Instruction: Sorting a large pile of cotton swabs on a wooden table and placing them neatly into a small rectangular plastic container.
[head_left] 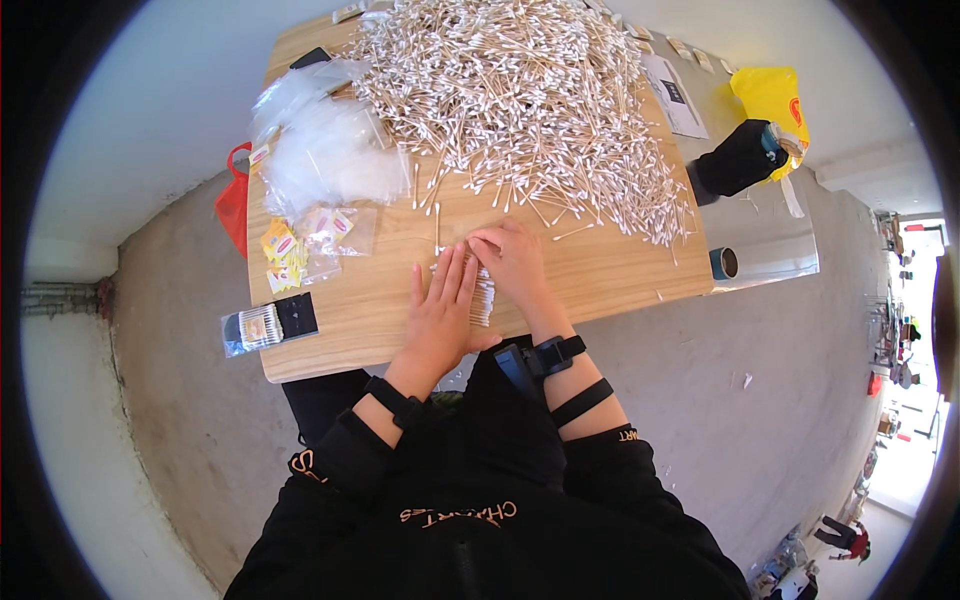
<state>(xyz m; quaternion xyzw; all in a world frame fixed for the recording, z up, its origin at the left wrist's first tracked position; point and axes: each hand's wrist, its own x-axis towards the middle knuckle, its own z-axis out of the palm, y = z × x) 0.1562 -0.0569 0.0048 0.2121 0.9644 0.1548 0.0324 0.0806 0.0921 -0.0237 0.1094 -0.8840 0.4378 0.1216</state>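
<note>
My left hand (438,312) lies flat on the wooden table (350,330), its fingers stretched out along a row of cotton swabs (482,302). The swabs lie side by side, with white tips showing between my two hands. My right hand (512,262) is at the far end of the row with thumb and fingers pinched together, close to the left fingertips. What the pinch holds is hidden. Just beyond my hands, a few loose cotton swabs (437,226) lie apart from the big heap of cotton swabs (510,90).
At the left are clear plastic bags (335,150), yellow cards (283,248) and a packed pouch of swabs (262,325) by the edge. A red bag (232,205) hangs there. A black-sleeved bottle (740,160), a yellow bag (770,95) and a dark cup (724,263) stand right.
</note>
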